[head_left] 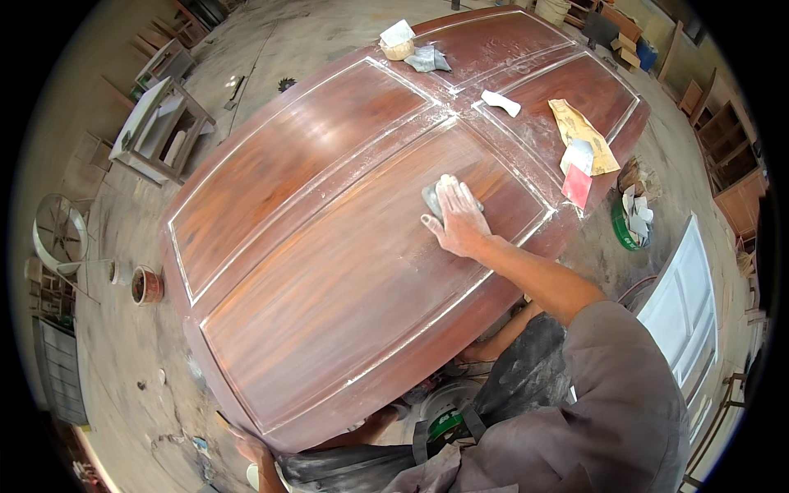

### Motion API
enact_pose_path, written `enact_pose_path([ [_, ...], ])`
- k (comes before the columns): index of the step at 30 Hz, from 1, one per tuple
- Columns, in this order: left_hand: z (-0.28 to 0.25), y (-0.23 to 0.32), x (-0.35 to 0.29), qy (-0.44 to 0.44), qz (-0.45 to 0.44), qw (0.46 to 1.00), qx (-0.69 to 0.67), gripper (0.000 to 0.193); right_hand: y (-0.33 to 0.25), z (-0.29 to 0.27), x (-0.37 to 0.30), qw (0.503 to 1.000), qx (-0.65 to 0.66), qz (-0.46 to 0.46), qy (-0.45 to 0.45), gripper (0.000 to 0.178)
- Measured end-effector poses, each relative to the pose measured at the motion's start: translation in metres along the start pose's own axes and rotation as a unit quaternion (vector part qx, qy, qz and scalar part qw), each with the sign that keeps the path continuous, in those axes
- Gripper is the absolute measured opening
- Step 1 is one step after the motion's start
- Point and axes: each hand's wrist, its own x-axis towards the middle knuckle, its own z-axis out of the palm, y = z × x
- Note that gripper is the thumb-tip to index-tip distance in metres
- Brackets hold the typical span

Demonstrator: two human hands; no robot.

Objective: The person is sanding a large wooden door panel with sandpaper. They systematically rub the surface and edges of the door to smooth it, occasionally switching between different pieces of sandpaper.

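A large reddish-brown wooden door point(271, 320) with several recessed panels lies flat before me, whitish dust along its mouldings. My right hand point(459, 218), dusty white, presses a grey piece of sandpaper point(431, 200) against the near middle panel. Its fingers lie over the sandpaper and its thumb points out to the left. At the door's near left corner, my left hand point(251, 449) grips the edge, with its fingers partly hidden. On the far part of the door rest a small tub point(397, 50), a grey crumpled sheet point(427, 59) and a white curved piece point(500, 103).
A yellowish sheet point(585, 135) and a red piece of paper point(576, 187) lie on the door's right side. Beside it stands a green bucket point(623, 226) with scraps. A white panelled door point(682, 300) leans at right. At left are a bucket point(147, 286) and a workbench point(160, 131).
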Motion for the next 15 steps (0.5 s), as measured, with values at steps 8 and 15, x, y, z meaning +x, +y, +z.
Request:
enact_pose_path([
  [8, 0.007, 0.028, -0.027, 0.002, 0.016, 1.0, -0.019, 0.102, 0.104, -0.009, 0.044, 0.995, -0.034, 0.086, -0.034, 0.08],
  [15, -0.013, 0.005, -0.011, 0.015, 0.003, 1.0, 0.001, 0.102, -0.031, 0.017, 0.036, 0.99, 0.075, -0.091, -0.079, 0.076],
])
